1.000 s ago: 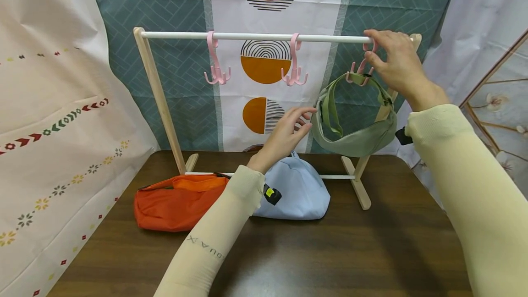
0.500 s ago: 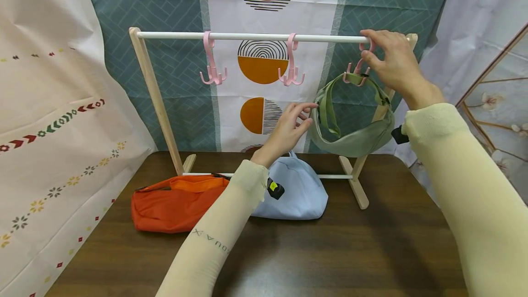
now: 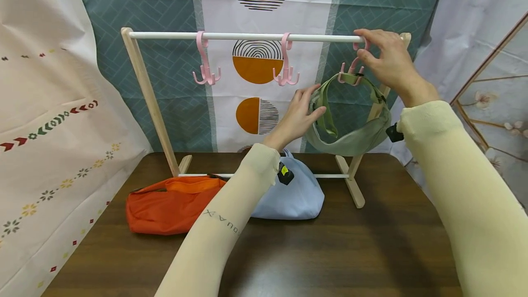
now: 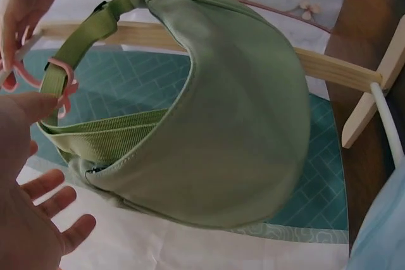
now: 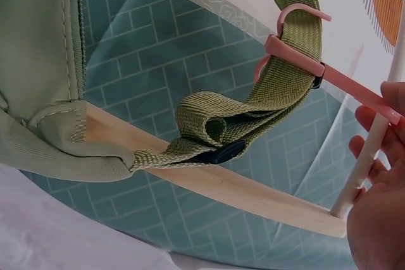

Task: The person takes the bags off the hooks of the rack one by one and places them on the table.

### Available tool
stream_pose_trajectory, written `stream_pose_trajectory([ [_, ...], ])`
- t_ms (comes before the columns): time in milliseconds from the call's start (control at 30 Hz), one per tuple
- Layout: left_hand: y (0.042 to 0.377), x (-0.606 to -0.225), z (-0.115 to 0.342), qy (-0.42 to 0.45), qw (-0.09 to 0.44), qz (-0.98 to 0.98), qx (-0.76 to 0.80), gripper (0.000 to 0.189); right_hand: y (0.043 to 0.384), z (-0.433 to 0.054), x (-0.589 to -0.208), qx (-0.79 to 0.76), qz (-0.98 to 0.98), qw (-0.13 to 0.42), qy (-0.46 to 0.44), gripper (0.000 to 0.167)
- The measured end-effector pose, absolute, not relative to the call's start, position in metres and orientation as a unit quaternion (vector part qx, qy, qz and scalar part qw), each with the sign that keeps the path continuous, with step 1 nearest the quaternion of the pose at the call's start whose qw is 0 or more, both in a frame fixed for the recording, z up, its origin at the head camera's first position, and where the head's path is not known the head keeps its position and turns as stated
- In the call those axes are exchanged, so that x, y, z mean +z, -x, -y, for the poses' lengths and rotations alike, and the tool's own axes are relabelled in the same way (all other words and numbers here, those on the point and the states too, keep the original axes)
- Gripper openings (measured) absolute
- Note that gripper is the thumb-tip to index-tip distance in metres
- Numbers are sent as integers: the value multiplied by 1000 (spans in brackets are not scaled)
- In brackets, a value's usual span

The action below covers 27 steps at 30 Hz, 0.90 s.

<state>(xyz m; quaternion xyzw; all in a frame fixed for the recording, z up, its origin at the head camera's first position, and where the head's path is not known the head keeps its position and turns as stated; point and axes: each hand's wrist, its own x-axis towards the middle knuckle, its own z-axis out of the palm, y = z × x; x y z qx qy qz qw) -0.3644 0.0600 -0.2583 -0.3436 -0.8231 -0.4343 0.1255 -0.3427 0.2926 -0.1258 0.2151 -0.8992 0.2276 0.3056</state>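
A sage green shoulder bag [image 3: 350, 142] hangs by its webbing strap [image 5: 288, 61] from the rightmost pink hook [image 3: 353, 64]. My right hand [image 3: 389, 61] is up at the top of that hook, fingers curled round the white rod [image 3: 243, 37] and the thumb against the hook's upper end. Beside the bag's left end is my left hand [image 3: 294, 116], its fingers spread and extended. In the left wrist view, the left thumb overlaps the strap near the hook, while the bag's broad side [image 4: 247, 112] faces the camera.
Two more pink hooks, one at left [image 3: 206, 65] and one in the middle [image 3: 285, 65], hang bare on the rod. A red-orange bag [image 3: 165, 212] and a light blue bag [image 3: 303, 196] lie on the brown table [image 3: 321, 255], by the rack's wooden legs [image 3: 350, 182].
The left fingers, earlier bent at the bag's left edge, have straightened and risen along it. My right hand keeps its place at the hook. The head view has turned slightly right.
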Motion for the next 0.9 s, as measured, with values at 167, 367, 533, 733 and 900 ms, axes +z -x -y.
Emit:
stream_pose_trajectory([
  [167, 374, -250, -74, 314, 111, 849, -410, 71, 344, -292, -125, 225, 897, 311, -219, 47],
  [367, 383, -244, -92, 279, 111, 863, -405, 75, 343, -292, -126, 225, 893, 319, -225, 47],
  [533, 387, -245, -99, 243, 117, 860, -433, 75, 343, -291, -126, 221, 886, 332, -236, 46],
  [733, 387, -248, -103, 221, 128, 864, -435, 71, 344, -291, -126, 222, 884, 337, -237, 45],
  [900, 385, -252, -104, 218, 147, 868, -422, 58, 344, -292, -127, 227, 883, 336, -235, 46],
])
